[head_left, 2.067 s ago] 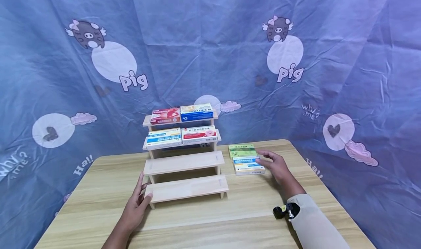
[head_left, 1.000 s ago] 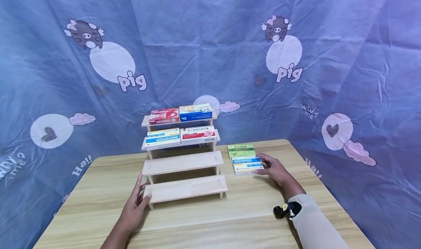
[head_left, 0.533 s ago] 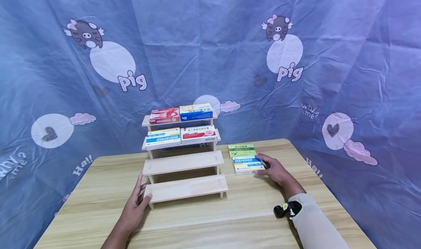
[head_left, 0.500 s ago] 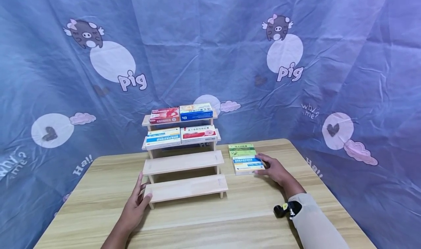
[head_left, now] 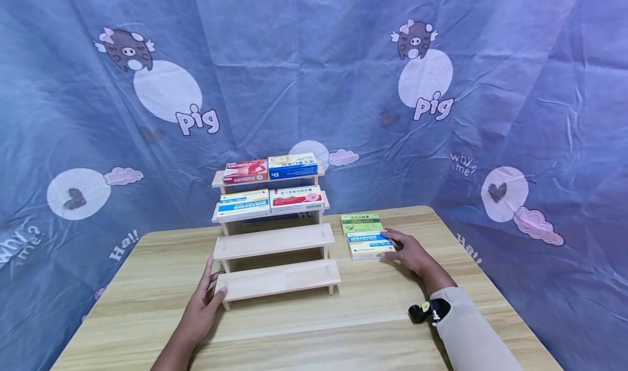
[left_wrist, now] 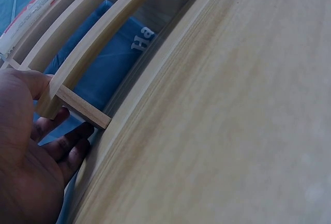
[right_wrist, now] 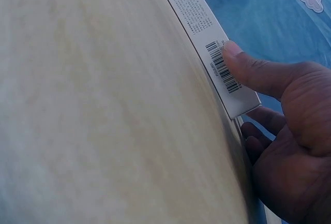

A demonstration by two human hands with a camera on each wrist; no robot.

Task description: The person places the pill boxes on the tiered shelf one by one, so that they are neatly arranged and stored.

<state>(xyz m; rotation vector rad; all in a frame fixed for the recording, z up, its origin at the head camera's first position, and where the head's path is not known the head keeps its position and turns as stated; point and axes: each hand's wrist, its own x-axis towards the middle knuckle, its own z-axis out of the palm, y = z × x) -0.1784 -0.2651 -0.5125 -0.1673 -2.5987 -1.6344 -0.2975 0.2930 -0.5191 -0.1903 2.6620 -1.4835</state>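
In the head view, a stepped wooden display rack (head_left: 279, 281) stands left of the table's middle. My left hand (head_left: 201, 305) grips the left end of its lowest step; in the left wrist view the thumb lies on the step and the fingers curl beside its leg. On the table right of the rack, a blue, white and yellow medicine box (head_left: 370, 245) lies flat. My right hand (head_left: 412, 254) pinches its right end, with the thumb on the barcoded side (right_wrist: 220, 63) in the right wrist view. A green medicine box (head_left: 360, 223) lies just behind it.
On the top step sit a red medicine box (head_left: 245, 170) and a blue-and-white one (head_left: 293, 166). The step below bears a blue-and-white box (head_left: 243, 205) and a white-and-red box (head_left: 296, 199). The two lower steps are bare. A blue printed cloth (head_left: 314, 77) hangs behind the table.
My right hand has come down from hovering beside the blue, white and yellow medicine box and now pinches its right end. The left hand stays on the rack.
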